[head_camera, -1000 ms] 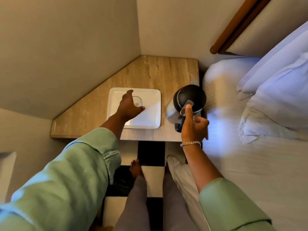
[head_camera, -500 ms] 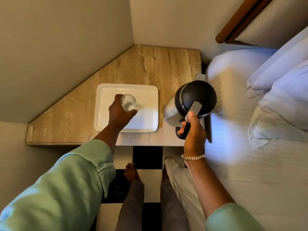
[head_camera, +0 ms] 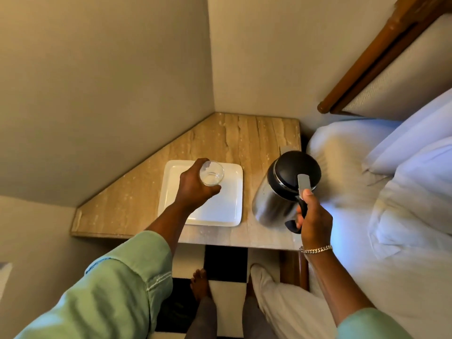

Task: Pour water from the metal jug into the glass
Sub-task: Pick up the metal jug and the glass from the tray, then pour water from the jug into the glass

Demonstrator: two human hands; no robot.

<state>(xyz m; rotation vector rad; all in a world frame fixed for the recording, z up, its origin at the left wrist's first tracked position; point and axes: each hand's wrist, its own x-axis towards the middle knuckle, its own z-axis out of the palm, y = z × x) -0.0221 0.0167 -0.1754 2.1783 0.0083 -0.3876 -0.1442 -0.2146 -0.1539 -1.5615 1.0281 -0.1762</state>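
I am lifting both things at once now: a second ago the jug (head_camera: 281,192) was standing on the table (head_camera: 244,138) and the glass (head_camera: 211,172) was sitting on the tray (head_camera: 215,211); now the jug is riding higher and nearer to me, and the glass is coming up off the tray in my other hand. That tells me, I think, that picking up is finished and pouring is next: nothing is running from the spout yet, and the glass is looking empty.

My right hand (head_camera: 311,216) is wrapping shut around the jug's black handle, thumb resting by the grey lid lever, and the steel body is leaning away from this hand toward my left. My left hand (head_camera: 193,189) is curling closed around the side of the glass, mouth facing up, holding it over the far part of the tray. Glass and jug are still well apart, so I am judging that I need to bring the spout across over the rim before tipping further.

Beneath both hands the wood-grain table is filling a wall corner, bare beyond the tray. To the outside of my right hand the bed (head_camera: 367,241) with its white sheets and pillows is lying close, under a wooden headboard (head_camera: 381,52). Below my wrists the checkered floor (head_camera: 225,263) is showing.
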